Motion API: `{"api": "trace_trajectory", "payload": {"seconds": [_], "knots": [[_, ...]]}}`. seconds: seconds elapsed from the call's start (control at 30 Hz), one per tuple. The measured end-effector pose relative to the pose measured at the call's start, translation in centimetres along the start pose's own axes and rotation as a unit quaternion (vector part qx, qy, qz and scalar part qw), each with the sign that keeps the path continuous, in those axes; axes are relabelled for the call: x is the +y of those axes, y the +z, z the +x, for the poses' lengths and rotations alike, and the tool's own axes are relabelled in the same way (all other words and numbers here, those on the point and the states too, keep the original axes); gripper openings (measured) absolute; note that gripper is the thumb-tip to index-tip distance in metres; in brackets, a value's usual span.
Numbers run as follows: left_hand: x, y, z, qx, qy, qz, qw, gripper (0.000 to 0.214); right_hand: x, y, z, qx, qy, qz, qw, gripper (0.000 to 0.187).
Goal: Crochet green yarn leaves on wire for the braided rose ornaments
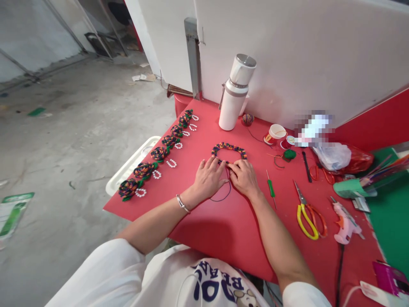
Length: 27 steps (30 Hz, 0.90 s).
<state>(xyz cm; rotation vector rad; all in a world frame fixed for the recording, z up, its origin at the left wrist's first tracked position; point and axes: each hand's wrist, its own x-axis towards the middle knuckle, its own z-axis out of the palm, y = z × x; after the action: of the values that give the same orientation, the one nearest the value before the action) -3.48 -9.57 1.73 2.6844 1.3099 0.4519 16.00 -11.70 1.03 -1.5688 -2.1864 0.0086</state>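
A curved strip of multicoloured crocheted yarn lies on the red table, bent into an arch. My left hand rests palm down with its fingers stretched flat, the fingertips pressing the strip's left end. My right hand lies beside it, its fingers curled and pinched on the strip's right end and the yarn strand there. A thin dark strand of yarn loops out on the table below both hands. A metal bangle sits on my left wrist.
Several crocheted yarn flowers with small pearl loops line the table's left edge. A white flask, a yarn ball, a paper cup, a green-handled crochet hook, scissors and a glue gun stand to the right.
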Motion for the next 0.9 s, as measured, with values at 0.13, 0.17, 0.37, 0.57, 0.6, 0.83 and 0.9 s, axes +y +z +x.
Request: {"api": "trace_trajectory", "payload": {"seconds": [0.13, 0.17, 0.37, 0.57, 0.6, 0.83, 0.9], "knots": [[0.2, 0.1, 0.0, -0.003, 0.0, 0.006, 1.0, 0.068, 0.2, 0.2, -0.1, 0.009, 0.012, 0.013, 1.0, 0.038], [0.2, 0.1, 0.0, -0.003, 0.001, 0.005, 1.0, 0.067, 0.2, 0.2, -0.1, 0.01, 0.009, 0.01, 1.0, 0.037], [0.3, 0.4, -0.1, 0.002, 0.023, -0.01, 1.0, 0.061, 0.3, 0.1, 0.0, 0.006, -0.004, 0.005, 1.0, 0.035], [0.8, 0.6, -0.3, -0.005, 0.043, -0.021, 0.999, 0.065, 0.7, 0.2, -0.1, 0.022, -0.011, 0.037, 0.999, 0.03], [0.8, 0.7, -0.3, -0.005, 0.043, -0.023, 0.999, 0.064, 0.7, 0.2, -0.1, 0.025, -0.011, 0.044, 0.999, 0.03], [0.9, 1.2, -0.2, 0.0, 0.036, -0.024, 0.999, 0.066, 1.0, 0.2, -0.3, 0.052, -0.017, 0.099, 0.994, 0.026], [1.0, 1.2, -0.2, 0.003, 0.032, -0.024, 0.999, 0.068, 0.9, 0.0, -0.3, 0.075, -0.015, 0.1, 0.992, 0.026]]}}
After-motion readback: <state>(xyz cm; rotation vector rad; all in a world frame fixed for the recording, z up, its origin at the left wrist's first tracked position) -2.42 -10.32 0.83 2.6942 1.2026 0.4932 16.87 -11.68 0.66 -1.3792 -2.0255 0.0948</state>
